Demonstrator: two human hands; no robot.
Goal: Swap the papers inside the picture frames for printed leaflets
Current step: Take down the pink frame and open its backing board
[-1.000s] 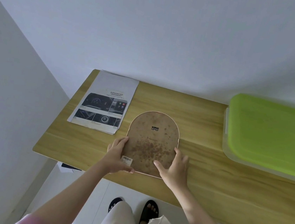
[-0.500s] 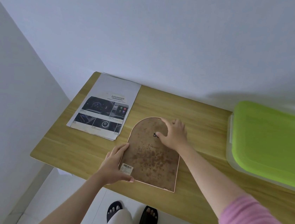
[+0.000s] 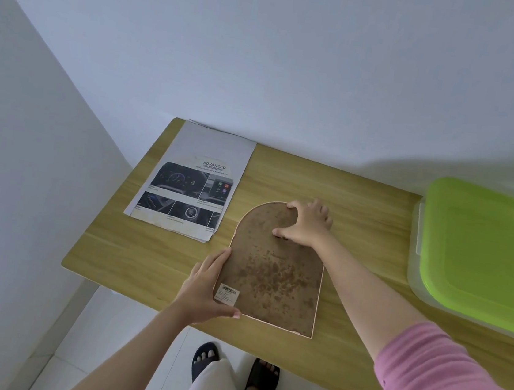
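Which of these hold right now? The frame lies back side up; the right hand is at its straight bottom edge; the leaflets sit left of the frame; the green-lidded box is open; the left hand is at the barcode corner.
1. The frame lies back side up on the table. True.
2. The right hand is at the frame's straight bottom edge. False: it grips the arched top.
3. The leaflets sit left of the frame. True.
4. The box is open. False: its green lid is on.
5. The left hand holds the corner by the barcode sticker. True.
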